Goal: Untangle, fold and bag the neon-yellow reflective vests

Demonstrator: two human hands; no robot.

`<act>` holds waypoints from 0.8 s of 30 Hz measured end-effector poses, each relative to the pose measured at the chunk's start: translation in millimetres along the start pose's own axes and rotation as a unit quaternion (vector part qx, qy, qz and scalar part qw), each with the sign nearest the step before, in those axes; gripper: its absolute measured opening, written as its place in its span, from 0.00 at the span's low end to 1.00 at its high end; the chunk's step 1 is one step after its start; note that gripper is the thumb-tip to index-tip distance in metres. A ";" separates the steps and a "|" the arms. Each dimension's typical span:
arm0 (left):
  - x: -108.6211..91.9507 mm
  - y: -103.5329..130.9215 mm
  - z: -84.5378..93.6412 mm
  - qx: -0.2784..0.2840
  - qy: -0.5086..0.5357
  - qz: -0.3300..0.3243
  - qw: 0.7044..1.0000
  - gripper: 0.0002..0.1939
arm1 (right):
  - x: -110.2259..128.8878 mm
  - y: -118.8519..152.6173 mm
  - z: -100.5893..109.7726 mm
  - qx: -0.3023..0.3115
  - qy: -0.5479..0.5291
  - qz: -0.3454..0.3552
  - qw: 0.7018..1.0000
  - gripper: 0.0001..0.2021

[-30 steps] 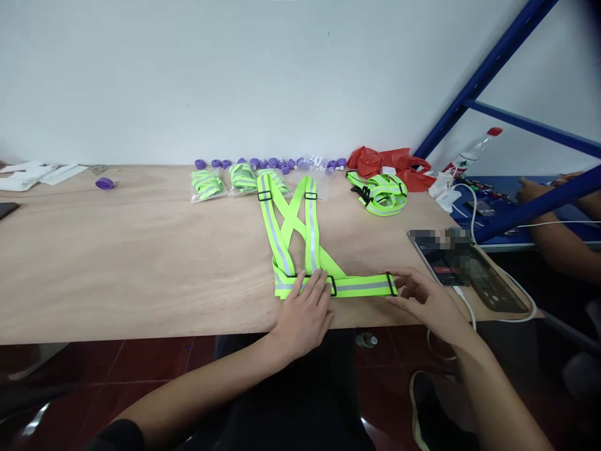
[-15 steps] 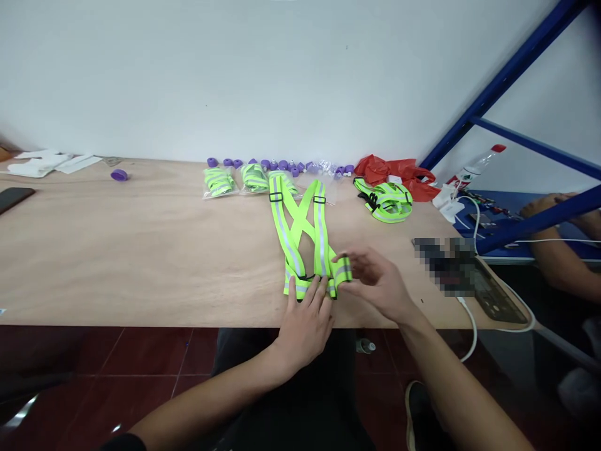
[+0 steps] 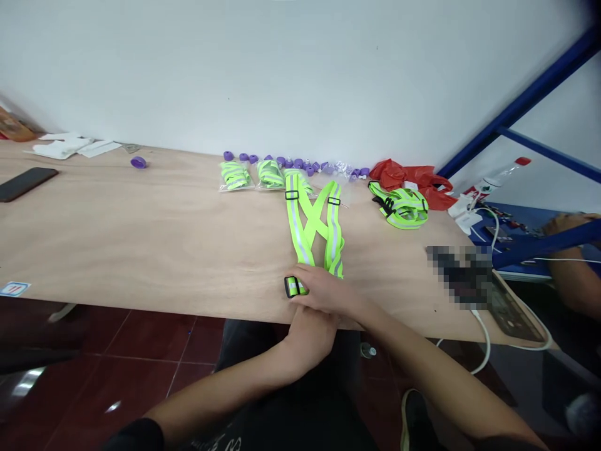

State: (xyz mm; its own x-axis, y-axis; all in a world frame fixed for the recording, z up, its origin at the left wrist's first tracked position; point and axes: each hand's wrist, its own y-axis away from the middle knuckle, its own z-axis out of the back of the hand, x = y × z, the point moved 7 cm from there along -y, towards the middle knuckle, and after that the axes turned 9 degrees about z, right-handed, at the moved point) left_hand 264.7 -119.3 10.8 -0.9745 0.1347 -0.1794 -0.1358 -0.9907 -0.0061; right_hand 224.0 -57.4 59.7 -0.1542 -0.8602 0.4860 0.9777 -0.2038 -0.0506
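A neon-yellow reflective harness (image 3: 315, 223) lies on the wooden table with its straps crossed in an X and black buckles near the top. My right hand (image 3: 323, 289) has crossed over my left and grips the belt end with its black buckle (image 3: 292, 287) at the harness's lower left. Underneath, at the table's front edge, is my left hand (image 3: 312, 335); its fingers are hidden by my right hand and the lower straps.
Bagged yellow straps (image 3: 235, 175) and several purple caps (image 3: 298, 163) line the wall. A bundled harness (image 3: 406, 208), red plastic (image 3: 427, 178) and a pixelated object (image 3: 462, 275) are at right. A phone (image 3: 28, 183) lies left. Another person's arm (image 3: 570, 260) shows far right.
My right hand has moved left across my left hand, bringing the belt end from the harness's right side to its lower left. The camera view has shifted slightly.
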 end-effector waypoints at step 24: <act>49.0 29.1 50.2 -0.086 0.148 0.010 0.985 0.21 | -26.8 65.6 28.4 -0.385 -0.102 -0.008 0.917 0.08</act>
State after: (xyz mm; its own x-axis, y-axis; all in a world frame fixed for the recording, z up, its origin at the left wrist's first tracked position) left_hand 204.0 -140.6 51.2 -0.8788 0.1301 -0.4592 -0.0608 -0.9848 -0.1626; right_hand 296.3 -34.4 68.1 -0.0614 -0.7644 0.6419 0.5730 -0.5535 -0.6044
